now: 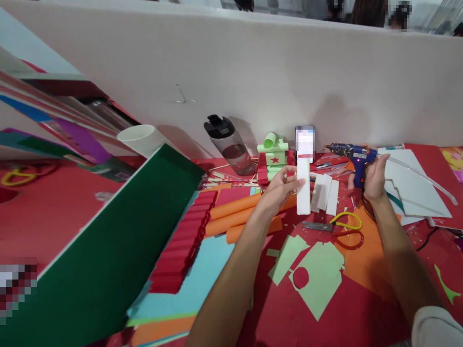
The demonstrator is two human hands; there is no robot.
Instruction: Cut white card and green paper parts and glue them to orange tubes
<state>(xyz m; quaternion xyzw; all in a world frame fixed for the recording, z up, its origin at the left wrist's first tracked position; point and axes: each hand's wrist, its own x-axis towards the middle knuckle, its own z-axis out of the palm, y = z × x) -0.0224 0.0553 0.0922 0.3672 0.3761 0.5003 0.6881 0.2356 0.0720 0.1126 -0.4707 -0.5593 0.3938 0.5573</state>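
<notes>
My left hand [279, 190] pinches a narrow white strip [303, 195] that looks like foam board and holds it upright. Blue and speckled, a hot glue gun [358, 156] is gripped in my right hand [376, 176], its nozzle pointing left towards the strip but apart from it. More white pieces [327, 190] lie just right of the strip. Below them rest scissors [333, 225] with one yellow and one red handle. Behind my left hand stands a small light green paper model [275, 156] bearing a red star.
Orange paper rolls [231, 219] and folded red paper [184, 241] lie left of my left forearm. A water bottle [231, 147] and a phone [305, 142] stand near the white partition [253, 72]. Green paper scraps [320, 274] lie in front. A dark green board [108, 255] slants at left.
</notes>
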